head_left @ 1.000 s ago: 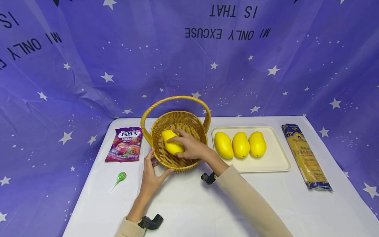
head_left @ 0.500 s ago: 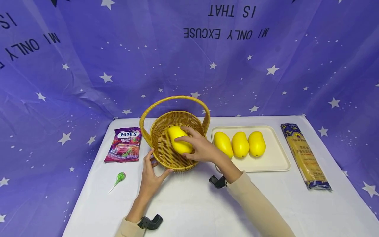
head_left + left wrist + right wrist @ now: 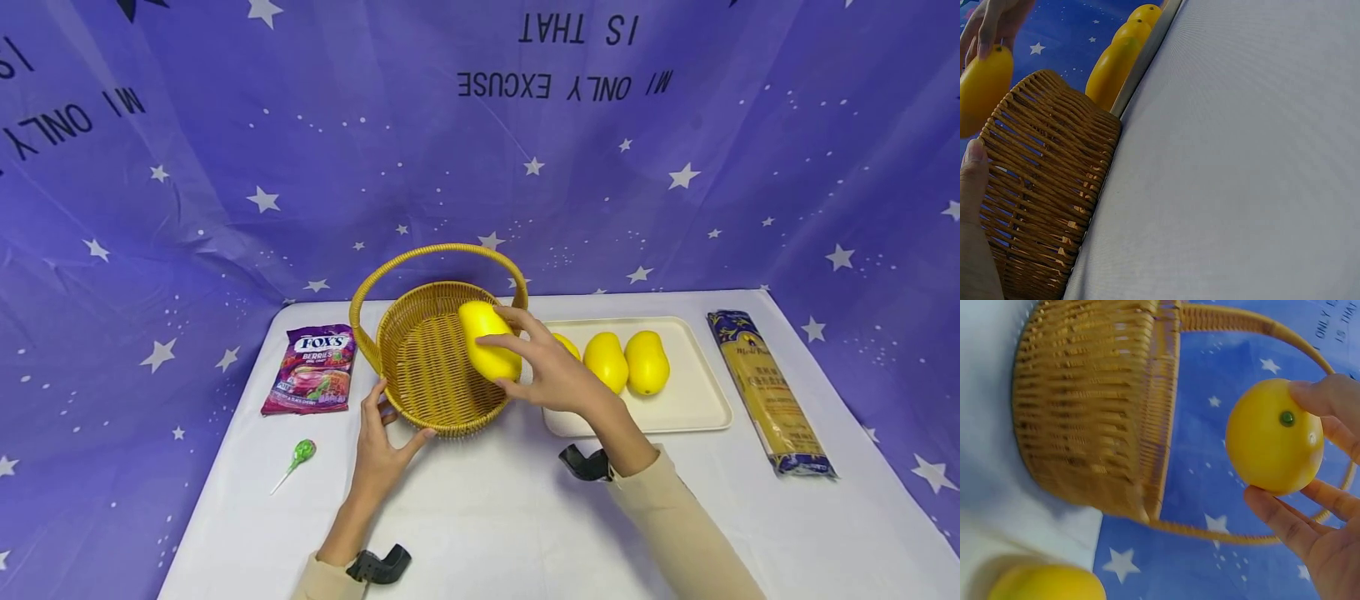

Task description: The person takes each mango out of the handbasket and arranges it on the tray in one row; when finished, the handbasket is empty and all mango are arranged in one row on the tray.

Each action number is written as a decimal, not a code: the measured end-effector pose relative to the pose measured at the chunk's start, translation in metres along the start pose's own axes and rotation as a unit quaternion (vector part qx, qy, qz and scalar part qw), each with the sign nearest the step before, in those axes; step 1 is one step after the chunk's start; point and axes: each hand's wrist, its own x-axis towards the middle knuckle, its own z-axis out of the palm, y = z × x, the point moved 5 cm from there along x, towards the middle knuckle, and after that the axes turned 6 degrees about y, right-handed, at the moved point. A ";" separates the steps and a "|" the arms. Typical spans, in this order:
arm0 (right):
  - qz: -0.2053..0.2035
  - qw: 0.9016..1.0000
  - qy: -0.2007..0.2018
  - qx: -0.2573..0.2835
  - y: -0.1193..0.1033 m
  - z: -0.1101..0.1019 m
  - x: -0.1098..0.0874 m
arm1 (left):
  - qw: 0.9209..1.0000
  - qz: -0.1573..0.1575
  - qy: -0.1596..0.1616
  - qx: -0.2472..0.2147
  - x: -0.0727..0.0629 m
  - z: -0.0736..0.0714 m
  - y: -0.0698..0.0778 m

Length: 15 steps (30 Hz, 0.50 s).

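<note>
A yellow mango (image 3: 486,340) is held in my right hand (image 3: 551,362), pinched between thumb and fingers, above the right side of the wicker basket (image 3: 431,367). The right wrist view shows this mango end-on, a green stem spot on it, apart from the basket's rim. My left hand (image 3: 381,450) holds the basket at its near left side, thumb at the front and fingers on the left; the left wrist view shows the thumb (image 3: 974,169) at the rim. Inside, the basket shows only its woven bottom. Several mangoes come into view, others lying on the cream tray (image 3: 701,392).
Left of the basket lie a purple candy bag (image 3: 311,369) and a green lollipop (image 3: 302,454). A long pasta packet (image 3: 768,392) lies right of the tray. The basket's tall handle (image 3: 438,248) arches over it. A purple starry cloth (image 3: 420,150) hangs behind the table.
My right hand has lifted the mango off the basket's bottom and moved it right, towards the tray side. The left hand stays at the basket. The view has shifted slightly.
</note>
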 end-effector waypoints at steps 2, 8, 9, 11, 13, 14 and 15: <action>-0.001 1.000 0.010 -0.004 0.001 -0.010 -0.005 | 1.000 0.000 0.000 -0.002 0.000 0.000 0.000; 0.015 0.999 0.040 -0.011 0.008 -0.037 -0.026 | 1.000 -0.004 -0.002 0.001 -0.001 0.001 -0.001; 0.020 0.999 0.046 -0.013 0.010 -0.041 -0.030 | 1.000 -0.006 -0.002 0.001 -0.001 0.001 -0.001; 0.026 0.998 0.057 -0.020 0.015 -0.049 -0.037 | 1.000 -0.009 -0.003 0.002 -0.001 0.001 0.000; 0.033 0.997 0.068 -0.029 0.021 -0.058 -0.044 | 1.000 -0.010 -0.003 0.000 -0.001 0.000 0.000; 0.038 0.996 0.074 -0.034 0.025 -0.062 -0.047 | 1.000 -0.011 -0.003 0.000 -0.001 0.000 0.000; 0.043 0.995 0.080 -0.038 0.030 -0.066 -0.050 | 1.000 -0.012 -0.004 0.000 -0.001 0.000 0.000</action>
